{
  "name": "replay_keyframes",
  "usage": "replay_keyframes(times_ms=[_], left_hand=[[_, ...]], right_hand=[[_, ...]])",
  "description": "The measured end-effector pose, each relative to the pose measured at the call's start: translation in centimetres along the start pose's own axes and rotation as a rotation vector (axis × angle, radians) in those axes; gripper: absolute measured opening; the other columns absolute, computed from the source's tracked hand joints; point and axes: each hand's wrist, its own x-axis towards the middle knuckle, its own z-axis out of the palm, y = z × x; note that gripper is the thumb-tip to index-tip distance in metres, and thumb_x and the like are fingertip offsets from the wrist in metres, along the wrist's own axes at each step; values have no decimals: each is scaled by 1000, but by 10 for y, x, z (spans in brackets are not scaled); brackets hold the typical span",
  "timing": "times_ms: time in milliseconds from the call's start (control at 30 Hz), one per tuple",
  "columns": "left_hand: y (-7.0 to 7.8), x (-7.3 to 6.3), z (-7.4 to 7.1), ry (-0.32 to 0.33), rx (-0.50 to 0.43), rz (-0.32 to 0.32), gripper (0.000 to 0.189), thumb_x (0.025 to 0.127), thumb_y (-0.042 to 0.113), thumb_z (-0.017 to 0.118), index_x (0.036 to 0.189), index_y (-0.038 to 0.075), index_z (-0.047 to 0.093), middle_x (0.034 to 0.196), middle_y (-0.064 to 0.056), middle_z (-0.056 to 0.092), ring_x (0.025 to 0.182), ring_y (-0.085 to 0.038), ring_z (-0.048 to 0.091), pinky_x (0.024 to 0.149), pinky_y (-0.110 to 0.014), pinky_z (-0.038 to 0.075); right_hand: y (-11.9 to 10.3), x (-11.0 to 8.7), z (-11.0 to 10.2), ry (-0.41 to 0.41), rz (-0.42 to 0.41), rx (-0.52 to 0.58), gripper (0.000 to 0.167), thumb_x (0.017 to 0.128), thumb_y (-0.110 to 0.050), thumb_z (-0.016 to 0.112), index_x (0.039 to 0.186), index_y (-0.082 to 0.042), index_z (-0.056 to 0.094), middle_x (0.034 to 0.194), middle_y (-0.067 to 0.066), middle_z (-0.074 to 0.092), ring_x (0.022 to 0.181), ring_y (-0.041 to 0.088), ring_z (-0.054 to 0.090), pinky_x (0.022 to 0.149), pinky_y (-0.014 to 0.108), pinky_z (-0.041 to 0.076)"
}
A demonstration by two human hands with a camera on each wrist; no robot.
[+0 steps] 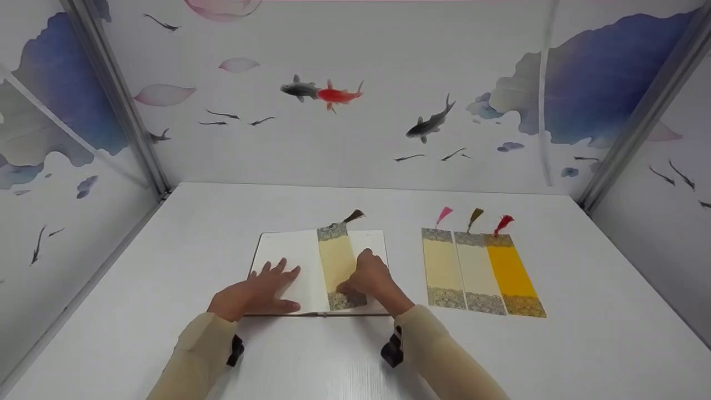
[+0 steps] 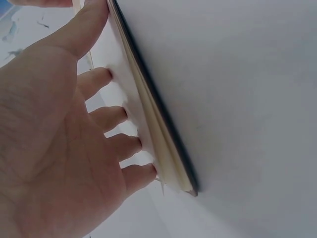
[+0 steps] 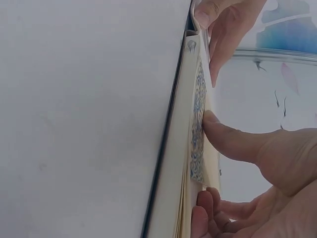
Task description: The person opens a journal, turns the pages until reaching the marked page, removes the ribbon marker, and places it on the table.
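Note:
An open notebook (image 1: 297,250) with blank pages and a dark cover lies on the table. My left hand (image 1: 258,291) rests on its left page with spread fingers; the left wrist view shows the fingertips touching the paper. Along the middle of the notebook lies a cream bookmark (image 1: 335,255) with patterned ends and a dark brown tassel (image 1: 354,215). My right hand (image 1: 372,280) holds the bookmark by its right side. In the right wrist view, the thumb touches the patterned end (image 3: 198,134), while curled fingers (image 3: 205,203) meet the page beside its edge; their undersides are hidden.
Right of the notebook lie a cream bookmark (image 1: 441,266) with a pink tassel, a paler bookmark (image 1: 477,269) with an olive tassel, and a yellow bookmark (image 1: 511,269) with a red tassel. A wall (image 1: 355,150) with painted fish stands behind the white table (image 1: 222,205).

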Motion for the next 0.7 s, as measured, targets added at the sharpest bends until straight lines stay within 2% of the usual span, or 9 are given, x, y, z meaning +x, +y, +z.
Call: replay_keyframes(times_ms=[133, 200, 300, 400, 500, 700], left_hand=[[-1, 1, 1, -2, -3, -12, 86, 95, 50, 64, 161, 13, 23, 168, -23, 7, 153, -51, 1, 122, -67, 5], [-1, 0, 2, -5, -5, -17, 86, 95, 50, 64, 161, 14, 22, 168, -23, 7, 154, -50, 1, 122, -67, 5], [0, -2, 1, -7, -12, -13, 86, 95, 50, 63, 161, 14, 22, 168, -22, 6, 154, -50, 0, 123, -66, 5], [1, -4, 0, -6, -22, 2, 86, 95, 50, 63, 161, 13, 22, 168, -23, 6, 154, -50, 0, 123, -66, 6], [3, -6, -2, -3, -26, 15, 85, 95, 49, 63, 160, 12, 23, 168, -24, 6, 153, -51, 0, 122, -66, 6], [2, -8, -3, 7, -38, 30, 84, 95, 48, 63, 160, 12, 24, 167, -25, 7, 153, -51, 1, 122, -66, 6]], right_hand=[[6, 3, -3, -9, 15, 67, 45, 77, -20, 87, 103, 4, 60, 92, 11, 61, 77, 18, 47, 73, 35, 47], [9, 7, -5, -31, 39, 145, 38, 81, -18, 83, 104, 4, 63, 93, 11, 63, 74, 16, 50, 67, 32, 47], [14, 11, -13, -74, 91, 289, 34, 87, -15, 77, 113, 4, 64, 99, 13, 68, 73, 14, 56, 65, 30, 51], [18, 13, -26, -122, 139, 417, 35, 93, -15, 71, 122, 3, 63, 98, 10, 69, 70, 13, 57, 62, 28, 52], [22, 14, -42, -144, 157, 469, 38, 96, -17, 67, 128, 3, 61, 90, 4, 66, 69, 11, 56, 62, 26, 51], [31, 15, -76, -152, 102, 489, 41, 99, -15, 63, 133, 7, 57, 75, -1, 53, 64, 10, 45, 62, 24, 45]])
